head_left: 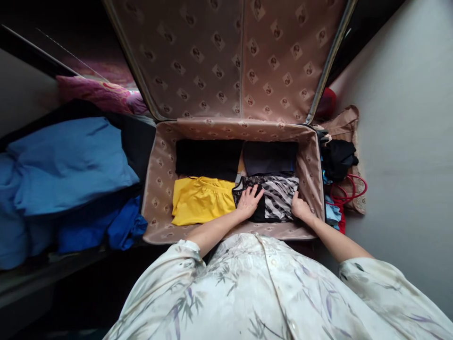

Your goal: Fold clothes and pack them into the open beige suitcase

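Observation:
An open suitcase (148,222) with a pinkish-brown patterned lining lies in front of me. Inside, at the near right, is a folded black-and-white patterned garment (278,193). My left hand (249,203) rests flat on its left part, fingers spread. At the garment's right edge, my right hand (300,207) has its fingers curled together on the fabric; its fingertips are partly hidden. A folded yellow garment (201,200) lies to the left of my left hand. Behind these are a folded black garment (208,158) and a dark grey garment (271,157).
The raised suitcase lid (226,56) stands at the back. Blue clothes (71,165) are piled on the left, with a pink patterned cloth (95,94) behind. A brown bag (348,123), black cloth (339,158) and red cord (359,186) sit between the suitcase and the wall (406,156).

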Demonstrator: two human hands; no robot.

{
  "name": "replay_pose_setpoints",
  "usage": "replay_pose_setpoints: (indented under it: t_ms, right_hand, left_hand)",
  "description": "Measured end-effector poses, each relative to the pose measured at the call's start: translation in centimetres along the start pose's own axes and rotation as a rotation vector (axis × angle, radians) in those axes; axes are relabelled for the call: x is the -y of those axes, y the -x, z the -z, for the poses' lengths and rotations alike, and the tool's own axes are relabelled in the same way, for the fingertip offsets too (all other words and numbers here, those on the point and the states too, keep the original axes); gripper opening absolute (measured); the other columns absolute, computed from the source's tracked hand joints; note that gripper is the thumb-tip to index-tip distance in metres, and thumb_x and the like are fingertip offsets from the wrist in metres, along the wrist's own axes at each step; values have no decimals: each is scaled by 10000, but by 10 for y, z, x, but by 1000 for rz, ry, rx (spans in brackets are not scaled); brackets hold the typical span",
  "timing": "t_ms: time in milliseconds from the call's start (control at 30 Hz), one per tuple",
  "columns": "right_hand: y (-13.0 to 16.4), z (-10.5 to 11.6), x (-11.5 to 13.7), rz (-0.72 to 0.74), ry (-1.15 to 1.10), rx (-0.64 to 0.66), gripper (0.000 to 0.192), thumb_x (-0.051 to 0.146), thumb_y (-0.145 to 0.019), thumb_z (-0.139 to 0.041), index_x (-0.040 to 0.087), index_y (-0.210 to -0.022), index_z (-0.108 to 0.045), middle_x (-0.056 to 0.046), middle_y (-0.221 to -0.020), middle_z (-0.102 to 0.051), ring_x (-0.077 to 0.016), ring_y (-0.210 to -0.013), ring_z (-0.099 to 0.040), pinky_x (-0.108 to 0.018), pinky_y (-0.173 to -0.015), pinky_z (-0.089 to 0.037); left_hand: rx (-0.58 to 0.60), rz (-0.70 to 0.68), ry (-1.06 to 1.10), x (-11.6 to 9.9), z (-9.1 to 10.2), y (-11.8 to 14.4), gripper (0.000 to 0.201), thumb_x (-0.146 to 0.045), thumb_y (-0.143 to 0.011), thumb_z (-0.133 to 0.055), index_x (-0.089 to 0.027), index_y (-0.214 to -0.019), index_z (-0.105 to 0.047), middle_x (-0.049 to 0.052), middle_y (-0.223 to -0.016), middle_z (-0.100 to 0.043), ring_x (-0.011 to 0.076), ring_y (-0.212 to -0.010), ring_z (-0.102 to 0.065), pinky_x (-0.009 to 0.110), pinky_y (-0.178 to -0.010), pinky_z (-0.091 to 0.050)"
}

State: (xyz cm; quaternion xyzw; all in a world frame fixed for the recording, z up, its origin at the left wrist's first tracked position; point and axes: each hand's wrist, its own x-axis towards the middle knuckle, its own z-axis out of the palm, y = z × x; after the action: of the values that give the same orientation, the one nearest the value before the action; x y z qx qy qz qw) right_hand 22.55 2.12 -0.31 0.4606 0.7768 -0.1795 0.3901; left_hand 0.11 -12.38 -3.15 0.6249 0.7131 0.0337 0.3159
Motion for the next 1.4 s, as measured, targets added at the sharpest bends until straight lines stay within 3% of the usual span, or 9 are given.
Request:
replay_pose_setpoints:
  t_ms: [167, 333, 467, 633, 800, 967, 1067, 1200, 1400]
  right_hand:
    - [17, 1, 17, 140, 170, -249, 993, 275, -896, -646, 251, -1664, -17, -315, -1496, -408, -426, -1231, -565, -461, -847, -569]
    - [-3, -15, 33, 182, 231, -108, 1321, 357, -683, -902, 349, -1655, -8, -293, -1684, 1, -415, -1272, -557, -471, -928, -551]
    - [-21, -23, 44, 157, 232, -68, 1262, 362, -691, -891, 312, -1660, -84, -330, -1674, -42, -433, -1311, -511, -524, -918, -540]
    - [-22, -20, 47, 160, 191, -63, 1172, 387, -769, -810, 252, -1667, -69, -364, -1649, -122, -441, -1291, -525, -586, -926, -520]
    - [-18, -15, 42, 171, 187, -44, 1198, 313, -712, -864, 261, -1657, -129, -363, -1643, -118, -477, -1327, -495, -551, -945, -511]
    - [-7, -12, 39, 75, 101, -211, 787, 398, -902, -680, 218, -1579, -321, -281, -1574, -317, -384, -1263, -551, -476, -956, -501]
    - [-1, -22, 30, 197, 182, -174, 636, 336, -878, -688, 193, -1463, -482, -234, -1437, -492, -363, -1227, -561, -467, -947, -505]
    - [-9, -44, 9, 414, 262, -18, 490, 245, -862, -648, 161, -1342, -594, -227, -1271, -605, -344, -1092, -633, -477, -917, -516]
    - [-32, -58, 3, 565, 232, -79, 376, 175, -967, -372, 122, -1232, -633, -209, -1018, -682, -274, -917, -669, -482, -949, -482]
  left_hand:
    - [88, -270, -103, 4, -16, 3, 952, -222, -840, -725, -366, -1636, -225, 101, -1719, -175, 429, -1574, -84, 671, -1223, -153]
    - [114, -207, -139, 7, -23, -14, 1163, -332, -688, -903, -414, -1631, -227, 106, -1738, -35, 502, -1556, 74, 829, -1136, -74]
    - [234, -7, -135, 12, -21, -27, 1301, -323, -575, -975, -452, -1625, -218, 85, -1735, 104, 595, -1510, 101, 912, -1026, -154]
    - [276, -56, -195, 10, -9, -25, 1227, -248, -635, -924, -368, -1641, -232, 140, -1730, 83, 632, -1493, -8, 854, -1010, -312]
    - [285, -117, -168, 8, -3, -13, 1012, -274, -770, -817, -294, -1629, -282, 179, -1727, -32, 548, -1509, -178, 739, -1084, -360]
    - [164, -42, -163, 11, -5, 1, 893, -318, -828, -778, -274, -1602, -335, 173, -1724, -81, 486, -1536, -152, 708, -1128, -319]
    - [105, -179, -225, 18, -6, 13, 858, -323, -808, -802, -252, -1563, -401, 192, -1687, -215, 453, -1515, -213, 677, -1145, -295]
    - [240, -355, -288, 30, -9, 26, 924, -301, -755, -837, -299, -1566, -393, 199, -1628, -321, 451, -1404, -364, 640, -1062, -376]
    - [124, -410, -315, 27, -23, 14, 404, -185, -990, -467, -309, -1333, -641, 156, -1375, -547, 335, -1196, -513, 501, -939, -445]
